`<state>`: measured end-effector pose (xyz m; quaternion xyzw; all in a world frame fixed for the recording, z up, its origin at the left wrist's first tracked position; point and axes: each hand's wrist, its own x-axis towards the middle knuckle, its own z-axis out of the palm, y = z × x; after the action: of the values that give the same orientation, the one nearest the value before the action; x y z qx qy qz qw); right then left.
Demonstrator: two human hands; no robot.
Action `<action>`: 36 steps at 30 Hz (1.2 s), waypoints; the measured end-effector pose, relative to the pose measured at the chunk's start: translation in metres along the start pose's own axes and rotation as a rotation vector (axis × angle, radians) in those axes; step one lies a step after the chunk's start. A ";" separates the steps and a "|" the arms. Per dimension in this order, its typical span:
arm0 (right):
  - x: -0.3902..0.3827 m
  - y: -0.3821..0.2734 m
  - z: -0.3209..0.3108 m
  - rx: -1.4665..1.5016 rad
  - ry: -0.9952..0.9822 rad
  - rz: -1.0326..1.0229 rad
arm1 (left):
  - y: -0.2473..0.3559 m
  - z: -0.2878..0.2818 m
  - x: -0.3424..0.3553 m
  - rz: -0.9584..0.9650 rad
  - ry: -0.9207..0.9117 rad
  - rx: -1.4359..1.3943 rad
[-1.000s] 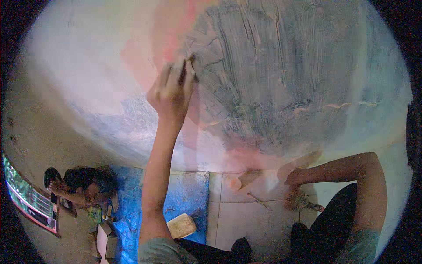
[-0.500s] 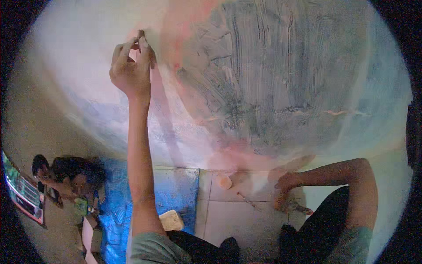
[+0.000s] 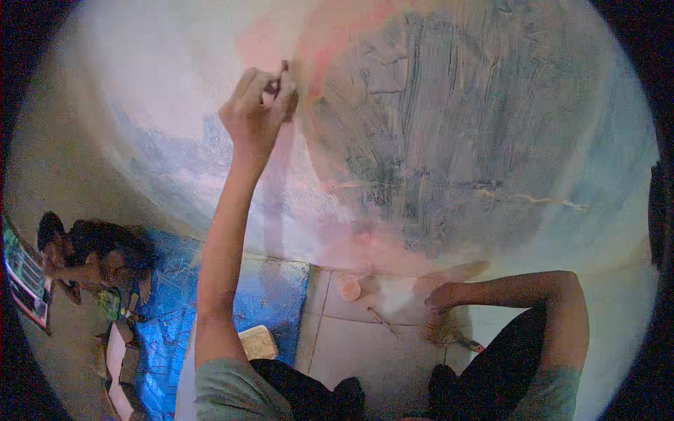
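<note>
My left hand [image 3: 258, 105] is raised against a painted wall [image 3: 477, 105], fingers pinched on a short dark stub [image 3: 284, 66]. The stub points up at the border between pale white paint and a pink patch beside a large rough grey area. Low at the right, my right hand [image 3: 444, 297] hangs near the foot of the wall with its fingers curled down. A thin red-ended handle [image 3: 474, 346] shows beneath it; whether my fingers grip this is unclear.
A small round peach-coloured cup [image 3: 349, 287] and a thin brush-like stick [image 3: 382, 321] are on the tiled floor. A blue tarp [image 3: 168, 330] bears a cream tub [image 3: 258, 344]. A person [image 3: 105, 256] crouches at the far left, near an open box [image 3: 121, 365].
My left hand has moved right and slightly down along the wall with the stub, closer to the grey area. My right hand stays low by the floor. The view has shifted a little.
</note>
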<state>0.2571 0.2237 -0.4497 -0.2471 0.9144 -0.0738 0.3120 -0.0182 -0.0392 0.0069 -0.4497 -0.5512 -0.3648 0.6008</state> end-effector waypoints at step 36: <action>-0.010 -0.037 -0.026 0.863 -0.569 -0.441 | 0.011 0.006 -0.021 -0.139 -0.121 -0.115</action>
<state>0.2629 0.1960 -0.4133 -0.2926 0.6079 -0.4351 0.5962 -0.0121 -0.0314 -0.0157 -0.4653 -0.5944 -0.4087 0.5130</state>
